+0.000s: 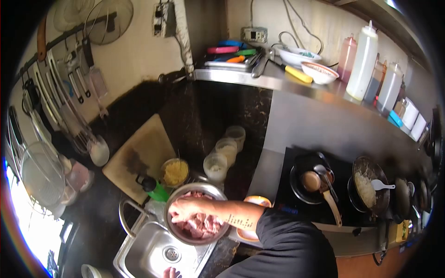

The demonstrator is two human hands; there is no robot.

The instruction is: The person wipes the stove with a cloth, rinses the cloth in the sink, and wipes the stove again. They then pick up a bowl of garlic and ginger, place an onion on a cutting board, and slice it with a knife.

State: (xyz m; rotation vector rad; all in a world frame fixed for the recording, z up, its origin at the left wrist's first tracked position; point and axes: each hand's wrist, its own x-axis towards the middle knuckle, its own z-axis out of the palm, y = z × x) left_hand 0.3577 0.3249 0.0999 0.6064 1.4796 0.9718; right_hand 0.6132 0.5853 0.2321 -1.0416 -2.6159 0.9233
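Note:
A round metal bowl (221,232) of raw meat pieces (204,225) rests at the sink's back right corner. My right hand (184,210) reaches across it from the right, fingers curled down into the meat at the bowl's left side. The fingertips are partly hidden, but the hand looks closed on meat. Only the fingertips of my left hand (171,272) show at the bottom edge, over the front of the metal sink (143,252). They look stretched out with nothing in them. A green bottle (156,191) with a black top stands just behind the bowl.
A curved faucet (123,217) rises left of the sink. Behind stand a bowl of yellow food (175,172), several tubs (216,167) and a leaning cutting board (139,153). To the right, a stove holds a pan (299,197) and a wok of rice (366,187). Utensils hang left.

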